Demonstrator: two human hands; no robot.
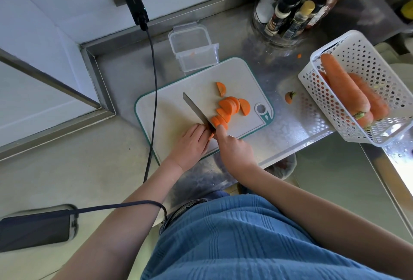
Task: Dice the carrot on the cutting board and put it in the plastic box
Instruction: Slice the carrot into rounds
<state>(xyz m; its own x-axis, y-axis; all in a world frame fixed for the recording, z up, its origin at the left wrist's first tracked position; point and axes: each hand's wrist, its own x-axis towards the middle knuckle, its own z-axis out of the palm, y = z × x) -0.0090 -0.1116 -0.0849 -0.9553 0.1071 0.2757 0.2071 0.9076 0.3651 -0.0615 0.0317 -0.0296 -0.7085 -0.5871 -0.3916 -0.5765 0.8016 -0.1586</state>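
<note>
fingers of my left hand (191,143) curl down onto the uncut carrot piece (211,135) at the near edge of the cutting board (176,109). my right hand (233,149) grips the knife (197,111), forefinger along its spine, blade tip pointing far-left. half-moon carrot slices (230,106) lie right of the blade. just beyond the board's far edge stands the open plastic box (194,48).
</note>
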